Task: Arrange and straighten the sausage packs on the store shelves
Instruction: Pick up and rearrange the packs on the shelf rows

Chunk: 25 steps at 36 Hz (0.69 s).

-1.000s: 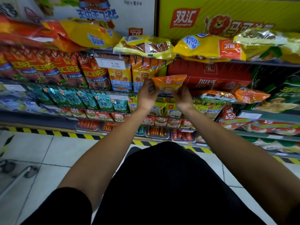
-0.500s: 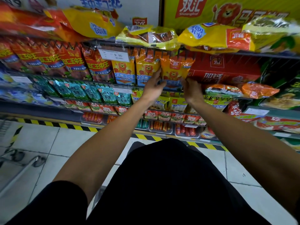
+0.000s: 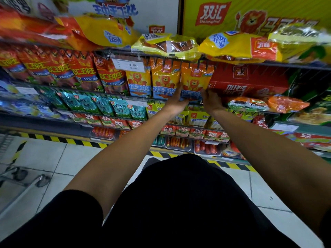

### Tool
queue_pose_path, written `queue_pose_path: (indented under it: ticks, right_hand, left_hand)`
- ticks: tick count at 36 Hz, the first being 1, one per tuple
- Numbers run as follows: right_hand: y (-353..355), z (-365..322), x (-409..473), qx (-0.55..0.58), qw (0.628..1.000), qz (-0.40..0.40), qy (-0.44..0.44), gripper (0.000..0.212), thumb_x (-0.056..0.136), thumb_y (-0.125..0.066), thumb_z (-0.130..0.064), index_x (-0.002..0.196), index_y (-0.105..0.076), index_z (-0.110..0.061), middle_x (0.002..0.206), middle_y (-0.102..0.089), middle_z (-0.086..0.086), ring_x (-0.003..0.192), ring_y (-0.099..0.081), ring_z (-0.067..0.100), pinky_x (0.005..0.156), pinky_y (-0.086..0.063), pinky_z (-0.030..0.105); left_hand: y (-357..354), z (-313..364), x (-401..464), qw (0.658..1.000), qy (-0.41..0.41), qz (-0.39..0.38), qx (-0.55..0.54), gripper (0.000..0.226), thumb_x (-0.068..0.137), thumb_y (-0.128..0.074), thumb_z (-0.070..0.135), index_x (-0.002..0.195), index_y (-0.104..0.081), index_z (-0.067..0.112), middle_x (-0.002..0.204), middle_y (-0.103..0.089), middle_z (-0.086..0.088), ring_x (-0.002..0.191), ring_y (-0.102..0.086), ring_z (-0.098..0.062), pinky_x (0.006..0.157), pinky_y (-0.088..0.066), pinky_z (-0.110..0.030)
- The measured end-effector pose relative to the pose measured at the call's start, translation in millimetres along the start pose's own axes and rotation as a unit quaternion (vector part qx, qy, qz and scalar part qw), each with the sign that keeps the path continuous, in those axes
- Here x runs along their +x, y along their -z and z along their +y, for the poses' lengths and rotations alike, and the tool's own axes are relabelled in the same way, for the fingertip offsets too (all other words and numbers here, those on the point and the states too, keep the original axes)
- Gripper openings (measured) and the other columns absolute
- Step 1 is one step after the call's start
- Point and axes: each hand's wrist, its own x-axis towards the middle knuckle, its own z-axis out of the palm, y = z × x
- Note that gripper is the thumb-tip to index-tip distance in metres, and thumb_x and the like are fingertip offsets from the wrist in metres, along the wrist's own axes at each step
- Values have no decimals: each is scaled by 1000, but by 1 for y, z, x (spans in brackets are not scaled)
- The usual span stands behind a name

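Fingers of the left hand (image 3: 176,101) curled round the lower left edge of an orange sausage pack (image 3: 196,80), thumb side up along the pack's left border. Fingers of the right hand (image 3: 211,101) bent against the pack's lower right corner, tips hidden behind the pack, so the exact grip cannot be told. Pack held upright between both hands, standing on the second shelf from the top, printed with a lion and a blue band near the bottom, top edge under the wire front of the shelf above. Just beside it on the left, two matching orange packs (image 3: 165,77), upright in the same row, the nearest one touching the left hand. On the right, touching or almost touching the held pack, a red box (image 3: 250,81). Further left in the same row, a white price tag (image 3: 128,65) reading 9.90, then a run of red packs (image 3: 84,72), upright and slightly leaning. On the top shelf, large yellow bags (image 3: 234,45) lying flat. On the shelf below the hands, teal packs (image 3: 100,104) in a slanted row. At the foot of the shelves, a yellow-and-black striped strip (image 3: 80,141) along a pale tiled floor (image 3: 53,161). Both forearms bare, reaching up from black sleeves.
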Motion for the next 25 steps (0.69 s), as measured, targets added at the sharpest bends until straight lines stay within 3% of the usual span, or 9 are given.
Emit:
queue_pose_path:
  ticks: [2,6,8,10,13,16,19,21,25]
  right_hand:
    - [0,1,0,-5,1000,-1,3,48,111,-33,-39,136,-53,-4,128,-60,25,113,-57,45,83,-40,48]
    - [0,1,2,5,999,31,16,45,110,-37,-37,123,-63,-3,115,-66,21,110,-60,43,81,-38,38]
    - [0,0,1,-4,999,38,26,44,110,-37,-37,119,-64,-3,103,-64,16,107,-61,42,78,-35,35]
    - [-2,0,1,-20,999,37,28,45,110,-35,-38,122,-62,-3,110,-64,19,110,-59,43,79,-33,35]
    - [-5,0,-1,-49,998,27,34,43,111,-29,-36,127,-59,-9,125,-61,24,115,-56,45,81,-36,38]
    - [-3,0,-3,-49,997,27,44,44,112,-27,-35,126,-59,-8,121,-63,25,111,-58,45,83,-41,42]
    - [-2,1,-6,-53,997,40,44,46,111,-30,-35,125,-61,-4,117,-65,23,107,-60,43,77,-39,38]
    - [-5,3,-7,-61,996,52,34,49,111,-30,-38,121,-63,-4,113,-67,22,103,-62,41,74,-39,37]
    - [-8,1,-6,-41,998,50,28,49,110,-32,-38,123,-64,-4,118,-67,23,107,-62,41,78,-41,39]
  left_hand:
    - [-2,1,-1,1000,5,7,-16,81,104,-54,15,163,-1,29,170,-13,1,122,-56,-25,76,-42,-28]
    - [-4,1,-6,998,-13,28,-58,77,104,-54,13,163,-7,25,169,-18,0,127,-53,-22,84,-40,-26]
    - [-3,-3,-3,998,-22,38,-45,75,104,-53,13,163,-8,25,169,-20,0,102,-56,-6,74,-41,-20]
    - [-1,-6,2,999,-22,24,-16,77,105,-52,12,163,-4,27,170,-16,0,87,-47,3,69,-44,-21]
    - [1,-11,7,1000,-4,-8,12,84,103,-52,8,162,2,34,171,-8,2,70,-36,1,84,-53,-46]
    - [3,-14,9,1000,-6,-18,-23,87,102,-55,5,162,-2,38,171,-9,0,72,-37,1,88,-46,-43]
    - [5,-13,5,999,-10,-26,-46,86,102,-56,5,162,-5,38,171,-10,0,102,-58,-13,90,-42,-42]
    - [6,-12,3,998,-16,-24,-47,85,102,-56,6,162,-4,37,171,-10,0,139,-45,-29,98,-43,-44]
    - [7,-18,-3,999,-38,-12,-26,87,101,-58,5,163,-4,33,170,-15,-3,95,-55,-8,91,-44,-40]
